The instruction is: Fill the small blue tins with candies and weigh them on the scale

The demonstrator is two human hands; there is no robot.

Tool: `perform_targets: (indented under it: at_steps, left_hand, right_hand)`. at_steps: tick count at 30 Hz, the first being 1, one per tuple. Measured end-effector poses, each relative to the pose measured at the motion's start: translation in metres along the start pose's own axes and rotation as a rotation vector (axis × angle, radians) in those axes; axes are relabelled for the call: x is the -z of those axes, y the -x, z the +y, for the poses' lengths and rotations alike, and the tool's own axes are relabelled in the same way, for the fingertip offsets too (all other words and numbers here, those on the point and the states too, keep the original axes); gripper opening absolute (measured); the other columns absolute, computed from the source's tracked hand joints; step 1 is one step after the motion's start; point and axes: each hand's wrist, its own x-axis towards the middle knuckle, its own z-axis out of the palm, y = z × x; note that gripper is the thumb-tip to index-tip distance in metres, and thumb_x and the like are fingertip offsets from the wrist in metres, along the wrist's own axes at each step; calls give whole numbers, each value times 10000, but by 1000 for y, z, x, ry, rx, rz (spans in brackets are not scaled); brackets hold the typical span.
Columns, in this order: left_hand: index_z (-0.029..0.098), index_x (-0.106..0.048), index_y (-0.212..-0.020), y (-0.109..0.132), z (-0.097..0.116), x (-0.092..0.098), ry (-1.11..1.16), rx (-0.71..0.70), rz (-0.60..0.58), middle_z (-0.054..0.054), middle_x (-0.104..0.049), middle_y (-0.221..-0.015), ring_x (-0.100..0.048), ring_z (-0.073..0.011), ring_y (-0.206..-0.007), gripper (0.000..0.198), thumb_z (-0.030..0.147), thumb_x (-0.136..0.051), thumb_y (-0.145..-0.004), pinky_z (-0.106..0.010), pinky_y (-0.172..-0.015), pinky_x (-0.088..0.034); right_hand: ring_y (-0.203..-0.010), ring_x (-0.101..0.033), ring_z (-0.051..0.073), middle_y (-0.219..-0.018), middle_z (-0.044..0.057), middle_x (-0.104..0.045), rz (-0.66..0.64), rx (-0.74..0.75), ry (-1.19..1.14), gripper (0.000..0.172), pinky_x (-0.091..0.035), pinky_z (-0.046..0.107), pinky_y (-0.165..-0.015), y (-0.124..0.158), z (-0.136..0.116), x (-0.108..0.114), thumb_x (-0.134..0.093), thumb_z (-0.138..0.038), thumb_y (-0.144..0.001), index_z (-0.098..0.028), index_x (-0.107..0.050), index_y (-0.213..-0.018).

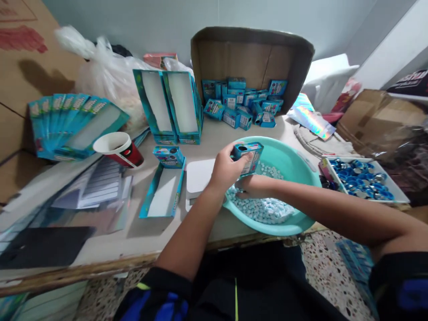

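Note:
My left hand (228,164) is closed around a small blue box (253,156), held over the basin's near-left part. A dark round hole shows in the box's top. Just beneath it, my right hand (249,186) reaches into small white and pale-blue candies (264,209); its fingertips are buried or hidden there. The candies lie in a turquoise plastic basin (301,167), heaped toward its near side. Left of the basin, one blue box (169,157) sits at the far end of an open blue display tray (163,191).
A cardboard carton (234,58) at the back holds many blue boxes. Stacked display trays (182,102) stand left of it. A red-and-white cup (125,151) is farther left. A white tray (394,189) of blue-and-silver caps lies right of the basin. A white device (199,176) touches its left.

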Motion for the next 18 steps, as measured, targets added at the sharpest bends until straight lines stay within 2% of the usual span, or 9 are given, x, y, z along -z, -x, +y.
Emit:
perform_targets:
  at_steps: [3, 6, 8, 10, 14, 16, 18]
  left_hand:
    - [196, -712, -1178, 1, -5, 5, -74, -7, 35, -101, -773, -1132, -728, -277, -1064, 350, 301, -765, -849, -438, -966, -591]
    - [215, -708, -1204, 4, -3, 6, -142, -39, 40, -102, -770, -1151, -721, -292, -1089, 377, 314, -776, -847, -474, -1006, -567]
    - [215, -716, -1196, 5, -2, 5, -143, -42, -12, -103, -774, -1147, -722, -295, -1091, 371, 307, -784, -843, -484, -1016, -562]
    - [219, -727, -1176, 6, -1, 4, -156, -36, -80, -102, -774, -1162, -721, -297, -1093, 355, 289, -792, -834, -490, -1013, -559]
    - [250, -745, -1140, 10, 1, 3, -192, -69, -185, -54, -784, -1127, -729, -279, -1032, 329, 316, -813, -825, -463, -948, -583]
    - [263, -744, -1137, 12, 3, 3, -168, -118, -240, -23, -786, -1100, -733, -258, -1007, 310, 313, -804, -837, -426, -920, -593]
    - [260, -745, -1122, 13, 4, 3, -173, -150, -276, -12, -785, -1068, -731, -250, -976, 290, 289, -796, -837, -400, -879, -595]
  right_hand:
    - [-650, -500, 153, -750, 59, -642, -28, -9, 11, 292, -456, 325, -689, 13, -2, 22, -534, -371, -990, -168, -689, -847]
    - [-606, -480, 135, -697, 34, -613, 47, -46, -173, 319, -421, 320, -646, 35, -9, 39, -494, -415, -988, -191, -656, -829]
    - [-597, -484, 125, -689, 25, -600, 199, -94, -455, 326, -413, 309, -616, 47, -14, 49, -498, -458, -962, -195, -623, -815]
    - [-563, -458, 112, -656, 12, -556, 436, -151, -727, 344, -390, 293, -562, 51, -17, 58, -487, -493, -936, -202, -568, -772]
    - [-506, -378, 102, -610, -21, -433, 954, -256, -1040, 317, -328, 283, -498, 30, -19, 78, -439, -514, -914, -234, -447, -765]
    - [-530, -399, 110, -641, -15, -435, 1081, -294, -1143, 295, -342, 285, -505, 15, -19, 83, -430, -511, -907, -240, -406, -792]
    - [-579, -458, 123, -673, -2, -457, 1095, -314, -1200, 288, -393, 288, -542, 5, -20, 84, -436, -512, -898, -240, -401, -810]
